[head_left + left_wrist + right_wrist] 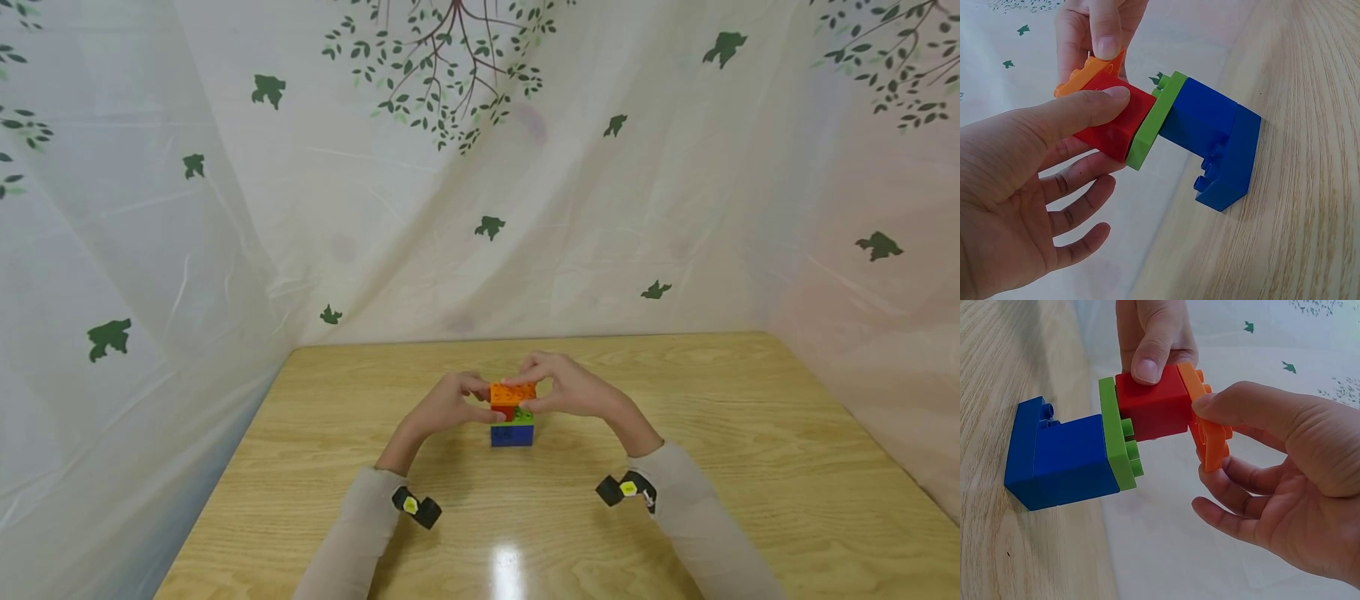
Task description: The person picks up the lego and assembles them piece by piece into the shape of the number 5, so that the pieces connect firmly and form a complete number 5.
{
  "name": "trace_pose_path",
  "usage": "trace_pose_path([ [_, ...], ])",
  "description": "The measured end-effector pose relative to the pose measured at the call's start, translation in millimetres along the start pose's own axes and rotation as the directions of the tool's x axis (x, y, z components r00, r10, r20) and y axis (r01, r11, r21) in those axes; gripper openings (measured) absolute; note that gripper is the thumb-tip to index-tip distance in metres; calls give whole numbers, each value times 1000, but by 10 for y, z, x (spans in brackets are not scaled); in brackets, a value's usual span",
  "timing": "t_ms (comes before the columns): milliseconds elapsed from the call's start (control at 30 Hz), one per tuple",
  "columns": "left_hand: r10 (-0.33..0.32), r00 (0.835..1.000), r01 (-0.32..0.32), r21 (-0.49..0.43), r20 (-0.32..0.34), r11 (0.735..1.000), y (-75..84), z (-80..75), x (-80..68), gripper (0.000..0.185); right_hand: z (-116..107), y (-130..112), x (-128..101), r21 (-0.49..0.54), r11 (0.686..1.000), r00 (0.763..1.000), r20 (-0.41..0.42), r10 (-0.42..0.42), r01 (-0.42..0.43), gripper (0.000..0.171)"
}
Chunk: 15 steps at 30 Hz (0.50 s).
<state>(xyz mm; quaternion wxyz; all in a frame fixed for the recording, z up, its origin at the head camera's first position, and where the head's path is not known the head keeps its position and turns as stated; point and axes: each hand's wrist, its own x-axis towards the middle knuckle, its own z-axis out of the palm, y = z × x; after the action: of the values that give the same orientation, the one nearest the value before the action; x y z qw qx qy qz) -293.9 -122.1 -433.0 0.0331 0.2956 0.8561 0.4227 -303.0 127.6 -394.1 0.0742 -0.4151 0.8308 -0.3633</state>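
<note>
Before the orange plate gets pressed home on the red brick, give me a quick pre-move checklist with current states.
1. Left hand steadies the red brick, thumb on its side: ok.
2. Right hand pinches the orange plate: ok.
3. Orange plate lies against the red brick's top: ok; studs fully seated: cannot tell.
4. Red brick sits on the green plate: ok.
5. Blue base rests on the wooden table: ok.
6. Fingers clear of the joint: cannot tell.
</note>
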Motion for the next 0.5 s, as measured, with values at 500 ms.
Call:
trace_pose_path([
  [500,-18,1000,18,-20,3,1000,-33,6,11,19,-5,1,4,1,1000,1000,8,22,-22,43],
])
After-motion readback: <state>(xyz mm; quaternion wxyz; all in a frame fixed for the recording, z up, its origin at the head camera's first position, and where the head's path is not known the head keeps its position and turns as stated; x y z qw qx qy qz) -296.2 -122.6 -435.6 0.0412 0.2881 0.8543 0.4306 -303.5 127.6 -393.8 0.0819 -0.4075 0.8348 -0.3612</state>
